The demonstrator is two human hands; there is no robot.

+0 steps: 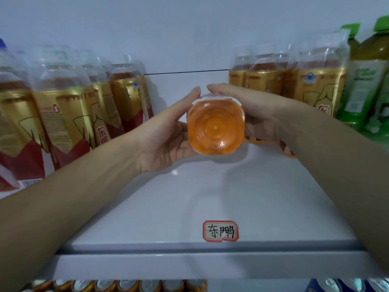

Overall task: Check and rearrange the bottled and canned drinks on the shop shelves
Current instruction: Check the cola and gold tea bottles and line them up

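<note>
Tipped orange bottle [215, 128] grasped by left hand [166, 135] and right hand [259, 114], above white shelf [189, 197]

Held item: orange-based plastic bottle [215, 127] seen base-on; body, label and cap hidden behind the base, left hand [166, 140] and right hand [259, 114].
Left row: gold-labelled plastic bottles [63, 110] blurred, small print unreadable; outermost cut by the edge.
Right edge: green-capped plastic bottles [368, 81] cut off.
Bottom edge: silver-topped metal cans [126, 285], tops only.
Behind right wrist: orange bottle bases [285, 148] partly hidden.
</note>
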